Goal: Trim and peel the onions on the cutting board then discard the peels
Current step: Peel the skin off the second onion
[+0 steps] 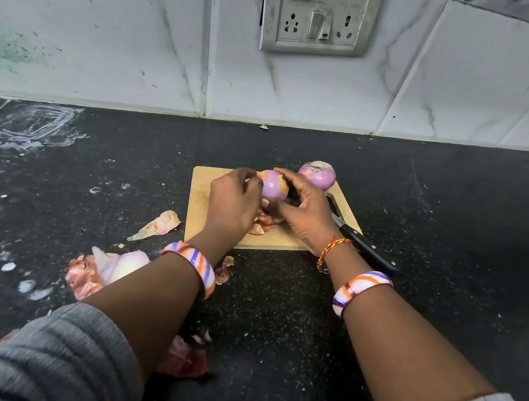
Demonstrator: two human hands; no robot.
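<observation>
Hands are meeting over a small wooden cutting board (201, 197) that is lying on a dark speckled worktop (274, 306). The left hand (233, 200) and the right hand (304, 215) are both curling their fingers around one purple onion (274, 185), holding it just above the far part of the board. That onion is looking smooth and shiny, with a bit of yellow skin showing at its top. Each grip is grasping the onion, one from each side.

A second onion (317, 173) is sitting at the far right corner of the board, close behind the right hand. A black-handled knife (363, 243) is lying on the right side of the board, with its handle sticking out over the worktop. The right hand is covering part of the blade.

Some brown peel scraps (264, 223) are lying on the board under the hands. More peels are lying on the worktop to the left: a pale pointed peel (156, 226) just beside the board, a pink and white pile (106, 270) nearer the person, and a reddish piece (184, 361) beside the left arm.

Striped bangles are sitting on both wrists, and a red thread is going around the right wrist. Grey sleeves are covering the arms. A switchboard (317, 11) is sitting on the white tiled wall behind.
</observation>
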